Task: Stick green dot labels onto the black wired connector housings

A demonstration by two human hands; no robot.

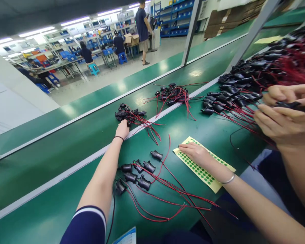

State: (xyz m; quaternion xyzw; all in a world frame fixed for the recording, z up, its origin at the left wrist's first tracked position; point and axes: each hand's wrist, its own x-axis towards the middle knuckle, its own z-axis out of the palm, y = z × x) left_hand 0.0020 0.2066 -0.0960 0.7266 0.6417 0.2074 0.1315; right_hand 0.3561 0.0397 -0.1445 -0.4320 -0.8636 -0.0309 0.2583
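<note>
My left hand (pixel 122 129) reaches to a small pile of black wired sockets (pixel 122 112) with red and black leads on the green bench. Its fingers are curled at the near side of the pile around a black socket, the tips partly hidden. My right hand (pixel 197 154) lies on a pale yellow sheet of green round stickers (pixel 213 186), fingers stretched out together towards its left edge. A small dark spot shows at the fingertips, too small to name. Between my arms lie several loose black sockets (pixel 144 183), their red wires (pixel 155 196) trailing right.
A co-worker's hands (pixel 284 115) hold a small black part at the right. Beyond them is a large heap of sockets (pixel 244 78). Another socket pile (pixel 171 94) lies across the white rail (pixel 101 150). Metal posts (pixel 190 34) rise behind. People work in the background.
</note>
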